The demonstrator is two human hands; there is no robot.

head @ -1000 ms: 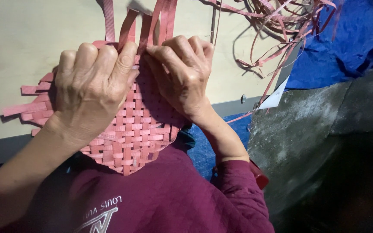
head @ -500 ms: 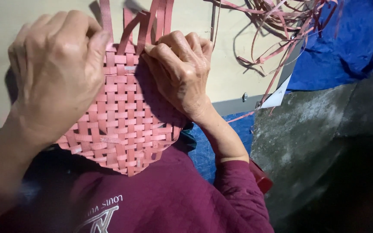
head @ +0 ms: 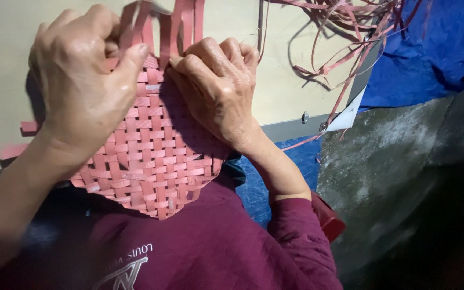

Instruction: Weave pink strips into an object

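Woven mat (head: 151, 161) of pink strips: light, flexible, likely springy. Left hand (head: 81, 80) pinches loose strips (head: 181, 24) at the mat's top edge; right hand (head: 218, 91) presses curled fingers on the weave, best gripped there.

pale board tabletop (head: 296, 91) with grey edge, blue tarp (head: 430, 59), rough grey concrete floor (head: 404, 177).
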